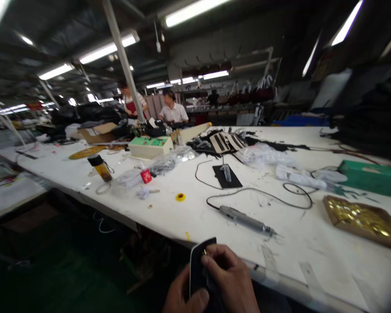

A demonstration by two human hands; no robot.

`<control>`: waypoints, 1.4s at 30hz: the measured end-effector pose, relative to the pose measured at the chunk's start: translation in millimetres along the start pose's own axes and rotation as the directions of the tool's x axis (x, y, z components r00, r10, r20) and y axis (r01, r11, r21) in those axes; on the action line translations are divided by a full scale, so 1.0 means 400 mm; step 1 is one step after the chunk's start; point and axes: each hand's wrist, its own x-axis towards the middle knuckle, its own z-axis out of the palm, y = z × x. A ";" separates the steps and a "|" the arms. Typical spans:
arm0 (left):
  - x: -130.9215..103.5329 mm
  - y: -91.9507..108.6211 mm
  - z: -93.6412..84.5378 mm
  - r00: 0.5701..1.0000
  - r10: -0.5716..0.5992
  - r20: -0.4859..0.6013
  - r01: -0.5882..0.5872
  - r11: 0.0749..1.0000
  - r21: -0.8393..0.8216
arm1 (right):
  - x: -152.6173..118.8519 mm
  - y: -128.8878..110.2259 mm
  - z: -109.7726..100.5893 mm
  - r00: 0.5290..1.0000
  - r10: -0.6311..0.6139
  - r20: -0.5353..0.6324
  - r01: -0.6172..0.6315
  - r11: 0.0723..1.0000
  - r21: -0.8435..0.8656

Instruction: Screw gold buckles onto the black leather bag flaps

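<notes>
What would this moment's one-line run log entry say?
hands: left hand and right hand both grip black leather piece | near: corded metal tool lying on white table | box of gold hardware at right

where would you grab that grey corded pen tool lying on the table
Around the thick grey barrel of the pen tool, from above. It lies flat on the white table, tip pointing right, cord leaving its left end, with bare tabletop on both sides.
</notes>
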 end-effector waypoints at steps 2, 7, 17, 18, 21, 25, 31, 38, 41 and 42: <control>-0.026 0.035 0.008 0.991 -0.120 -0.060 0.117 0.991 -0.057 | -0.001 -0.032 0.002 1.000 0.006 0.008 -0.006 0.997 0.079; -0.039 0.093 0.015 0.979 -0.188 -0.078 0.171 0.967 -0.188 | -0.005 -0.084 0.009 0.998 0.043 0.048 -0.054 0.964 0.259; -0.051 0.098 0.002 0.994 -0.085 -0.065 0.080 0.994 -0.068 | -0.020 -0.104 -0.009 0.974 -0.223 0.039 0.225 0.973 -0.051; -0.049 0.096 0.000 0.995 -0.078 -0.067 0.075 0.996 -0.053 | -0.019 -0.105 -0.011 0.965 -0.257 0.047 0.260 0.962 -0.080; -0.044 0.091 -0.004 0.996 -0.068 -0.061 0.068 0.998 -0.011 | -0.013 -0.107 -0.015 0.929 -0.360 0.091 0.369 0.920 -0.135; -0.042 0.082 -0.007 0.998 -0.054 -0.040 0.055 0.998 0.032 | -0.007 -0.103 -0.018 0.893 -0.429 0.134 0.450 0.860 -0.242; -0.038 0.069 -0.013 0.998 -0.041 -0.041 0.046 0.992 0.116 | -0.009 -0.088 -0.017 0.891 -0.413 0.189 0.454 0.830 -0.323; -0.039 0.070 -0.013 0.997 -0.053 -0.048 0.059 0.989 0.136 | -0.005 -0.071 -0.018 0.917 -0.384 0.103 0.398 0.888 -0.229; -0.040 0.072 -0.012 0.997 -0.063 -0.049 0.069 0.989 0.128 | -0.001 -0.066 -0.024 0.908 -0.399 0.124 0.418 0.878 -0.233; -0.041 0.072 -0.012 0.997 -0.063 -0.054 0.069 0.990 0.122 | 0.000 -0.064 -0.025 0.900 -0.413 0.140 0.436 0.868 -0.238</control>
